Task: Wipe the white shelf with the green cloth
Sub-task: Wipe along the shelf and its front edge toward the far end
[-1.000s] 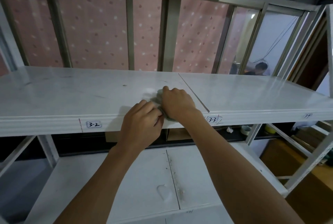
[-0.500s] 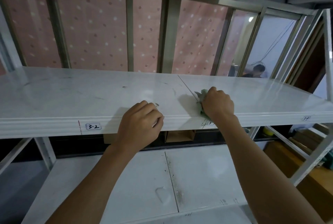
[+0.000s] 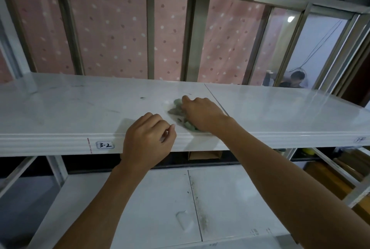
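The white shelf [image 3: 70,108] spans the view at chest height, with faint dark marks on its left half and a seam right of centre. A crumpled green cloth [image 3: 178,111] lies on it just left of that seam. My right hand [image 3: 202,113] presses down on the cloth and covers most of it. My left hand [image 3: 149,138] rests curled on the shelf's front edge beside a label reading 3-2, holding nothing.
A lower white shelf [image 3: 150,208] below carries dust along its seam. A pink dotted curtain [image 3: 112,28] hangs behind metal uprights. A cardboard box [image 3: 204,154] sits under the shelf. A person [image 3: 296,80] is seated far off at the right.
My right hand has slid the cloth back to the left, from over the seam to just left of it. The left hand has stayed on the front edge.
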